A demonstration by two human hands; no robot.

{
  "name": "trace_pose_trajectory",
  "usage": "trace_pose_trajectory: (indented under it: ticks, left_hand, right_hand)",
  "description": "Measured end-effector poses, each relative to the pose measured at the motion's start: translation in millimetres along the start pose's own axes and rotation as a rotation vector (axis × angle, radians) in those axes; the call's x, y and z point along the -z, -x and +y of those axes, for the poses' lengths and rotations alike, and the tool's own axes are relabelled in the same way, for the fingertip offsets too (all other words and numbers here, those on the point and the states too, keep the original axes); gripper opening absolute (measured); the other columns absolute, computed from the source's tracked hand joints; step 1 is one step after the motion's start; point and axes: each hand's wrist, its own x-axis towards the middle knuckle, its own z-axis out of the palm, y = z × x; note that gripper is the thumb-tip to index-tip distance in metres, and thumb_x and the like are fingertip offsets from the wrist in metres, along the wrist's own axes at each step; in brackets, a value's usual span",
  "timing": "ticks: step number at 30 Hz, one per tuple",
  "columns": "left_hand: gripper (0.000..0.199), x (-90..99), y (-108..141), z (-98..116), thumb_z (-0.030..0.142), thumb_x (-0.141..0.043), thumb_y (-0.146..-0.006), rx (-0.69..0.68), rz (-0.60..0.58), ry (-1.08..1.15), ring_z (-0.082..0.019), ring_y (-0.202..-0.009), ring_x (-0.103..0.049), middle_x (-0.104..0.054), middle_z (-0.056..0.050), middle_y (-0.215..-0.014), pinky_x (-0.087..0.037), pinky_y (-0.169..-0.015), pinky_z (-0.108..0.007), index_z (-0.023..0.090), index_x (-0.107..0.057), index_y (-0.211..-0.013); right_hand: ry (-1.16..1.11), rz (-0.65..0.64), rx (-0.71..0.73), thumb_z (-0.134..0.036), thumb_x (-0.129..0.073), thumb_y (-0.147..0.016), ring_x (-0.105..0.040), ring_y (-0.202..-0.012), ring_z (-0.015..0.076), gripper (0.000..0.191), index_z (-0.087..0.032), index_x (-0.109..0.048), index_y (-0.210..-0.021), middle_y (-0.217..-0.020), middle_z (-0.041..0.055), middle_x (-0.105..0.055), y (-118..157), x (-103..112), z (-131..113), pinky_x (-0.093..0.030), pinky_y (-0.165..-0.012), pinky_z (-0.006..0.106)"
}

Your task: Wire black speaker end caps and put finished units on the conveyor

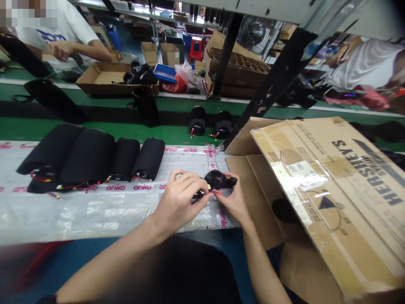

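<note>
My right hand (234, 194) grips a round black plastic part (215, 179) with a stubby arm, just above the table's front part. Beside it, my left hand (185, 192) has its thumb and fingers pinched at a short red wire (217, 193) with small yellow and white plugs. Another dark piece shows under the left fingers, mostly hidden by them. Left of my hands, black fabric-covered cylinders (148, 158) lie on the table, with red wires and small connectors at their near ends.
An open cardboard box (341, 181) leans at the right, close to my right arm. Plastic film covers the table (120, 215). Behind runs a green belt (177, 131) carrying more black cylinders (198, 120). A dark metal post (272, 84) slants up. Co-workers sit across.
</note>
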Motion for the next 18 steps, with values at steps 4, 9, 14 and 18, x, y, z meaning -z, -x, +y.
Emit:
trace_pose_trajectory:
  ticks: [4, 9, 14, 18]
  left_hand:
    - [0.009, -3.1, -0.5, -4.5, 0.021, -0.073, -0.102, 0.026, 0.078, 0.091, -0.016, -0.081, -0.074, -0.080, 0.001, -0.090, -0.047, -0.090, -0.038, 0.021, -0.065, -0.097]
    - [0.008, -5.5, -0.1, -4.0, 0.017, -0.074, -0.100, 0.066, 0.108, 0.152, -0.015, -0.079, -0.072, -0.081, 0.001, -0.091, -0.051, -0.089, -0.036, 0.022, -0.068, -0.099]
    - [0.007, -9.3, 2.2, -1.5, 0.019, -0.073, -0.100, 0.119, 0.146, 0.132, -0.017, -0.080, -0.073, -0.079, 0.000, -0.088, -0.053, -0.087, -0.038, 0.022, -0.067, -0.098]
    - [0.005, -13.0, 2.2, -0.4, 0.019, -0.071, -0.099, 0.121, 0.176, 0.149, -0.017, -0.077, -0.074, -0.079, 0.001, -0.085, -0.052, -0.089, -0.040, 0.022, -0.067, -0.097]
  right_hand:
    - [0.176, -0.059, 0.100, -0.035, -0.081, -0.081, -0.050, -0.149, 0.0390, 0.080, -0.020, -0.047, -0.151, -0.156, 0.0204, -0.054, 18.6, 14.3, -6.5, -0.039, -0.124, 0.067]
    - [0.376, -0.273, 0.294, -0.028, -0.072, -0.092, -0.027, -0.166, 0.0383, 0.078, -0.028, -0.044, -0.164, -0.175, 0.0162, -0.035, 8.1, 7.2, -19.1, -0.034, -0.129, 0.068]
    - [-0.054, -0.133, 0.101, -0.044, -0.062, -0.101, -0.066, -0.137, 0.0306, 0.053, -0.023, -0.065, -0.149, -0.146, 0.0155, -0.069, -6.8, -9.7, -32.6, -0.051, -0.119, 0.054]
    - [-0.560, 0.012, -0.115, -0.061, -0.024, -0.110, -0.077, -0.119, 0.0321, 0.071, -0.017, -0.066, -0.148, -0.124, 0.0152, -0.081, -1.8, 1.9, -63.4, -0.061, -0.107, 0.052]
